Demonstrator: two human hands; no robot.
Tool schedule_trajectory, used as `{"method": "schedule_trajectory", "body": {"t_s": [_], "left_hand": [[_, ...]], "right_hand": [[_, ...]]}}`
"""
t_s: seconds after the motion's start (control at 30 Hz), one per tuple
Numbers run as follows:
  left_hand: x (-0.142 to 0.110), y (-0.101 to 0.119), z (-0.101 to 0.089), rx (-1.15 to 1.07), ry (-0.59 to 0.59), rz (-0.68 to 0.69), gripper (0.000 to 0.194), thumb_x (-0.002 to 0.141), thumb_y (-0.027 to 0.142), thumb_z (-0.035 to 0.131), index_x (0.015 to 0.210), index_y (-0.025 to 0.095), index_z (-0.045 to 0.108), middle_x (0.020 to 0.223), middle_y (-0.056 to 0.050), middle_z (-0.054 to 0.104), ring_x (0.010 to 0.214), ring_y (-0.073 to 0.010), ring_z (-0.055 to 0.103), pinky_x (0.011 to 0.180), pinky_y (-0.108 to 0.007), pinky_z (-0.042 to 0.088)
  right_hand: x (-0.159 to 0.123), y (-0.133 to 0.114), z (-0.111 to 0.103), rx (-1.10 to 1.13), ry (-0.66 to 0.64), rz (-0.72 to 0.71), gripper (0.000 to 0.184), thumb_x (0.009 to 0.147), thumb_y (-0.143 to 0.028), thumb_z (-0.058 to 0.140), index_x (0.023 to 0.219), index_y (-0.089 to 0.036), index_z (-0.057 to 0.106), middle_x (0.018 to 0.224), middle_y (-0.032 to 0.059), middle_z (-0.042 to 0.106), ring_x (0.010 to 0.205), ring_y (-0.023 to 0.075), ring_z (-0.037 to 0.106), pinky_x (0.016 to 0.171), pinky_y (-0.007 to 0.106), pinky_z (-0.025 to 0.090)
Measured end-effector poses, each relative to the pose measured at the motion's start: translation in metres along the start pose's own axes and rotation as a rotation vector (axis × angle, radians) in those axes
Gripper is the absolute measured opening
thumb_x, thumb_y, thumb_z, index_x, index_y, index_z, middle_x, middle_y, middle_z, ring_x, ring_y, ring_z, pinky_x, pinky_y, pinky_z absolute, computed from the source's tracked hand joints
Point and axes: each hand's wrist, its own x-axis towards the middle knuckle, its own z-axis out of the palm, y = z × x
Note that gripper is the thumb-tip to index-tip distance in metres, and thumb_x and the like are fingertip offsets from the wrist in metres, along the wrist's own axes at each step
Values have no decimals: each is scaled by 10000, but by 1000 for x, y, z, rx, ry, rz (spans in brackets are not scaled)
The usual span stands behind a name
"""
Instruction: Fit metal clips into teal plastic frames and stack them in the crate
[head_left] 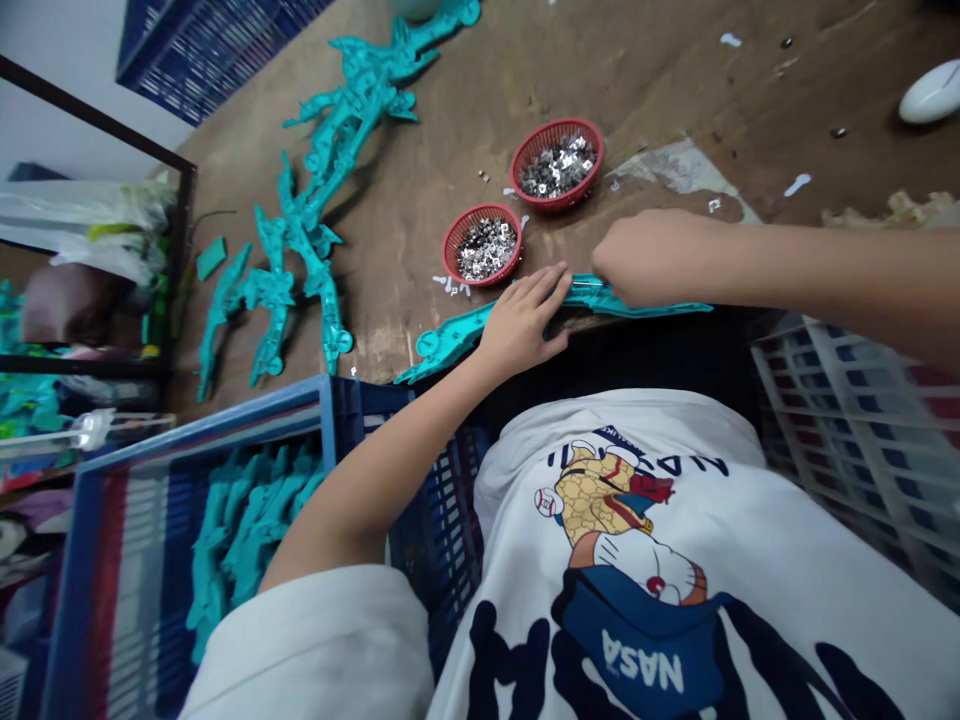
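A long, narrow teal plastic part lies along the near edge of the table, in front of my body. Across its middle my left hand rests palm down, fingers stretched out and thumb apart, pressing on it. My right hand is closed in a fist over the part's right half. A thin silvery shaft shows beside that fist along the part; what the fingers grip is hidden. Just beyond my hands stand two red baskets, the nearer one and the farther one, both holding small metal clips.
More teal parts lie in a chain on the left side of the table. A blue crate with teal parts stands below left, and a pale crate at right. A white oval object sits far right.
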Motion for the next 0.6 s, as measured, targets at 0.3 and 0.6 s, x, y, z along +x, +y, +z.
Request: {"method": "schedule_trajectory", "body": {"t_s": [0.3, 0.6], "left_hand": [[-1, -10, 14, -44, 98, 1, 990, 1106, 324, 748, 2014, 66, 449, 2061, -278, 524, 1933, -420, 538, 1632, -611, 408], [2, -8, 17, -7, 135, 8, 770, 1146, 252, 697, 1907, 147, 664, 2006, -219, 624, 1909, -397, 581, 1597, -623, 474]], "right_hand": [[7, 12, -22, -338, -136, 81, 244, 1084, -270, 819, 1136, -100, 986, 1094, 207, 950, 984, 326, 891, 867, 391, 598], [27, 25, 0, 45, 115, 5, 387, 1083, -324, 814, 1391, -166, 989, 1238, 169, 968, 1166, 406, 906, 983, 453, 651]]}}
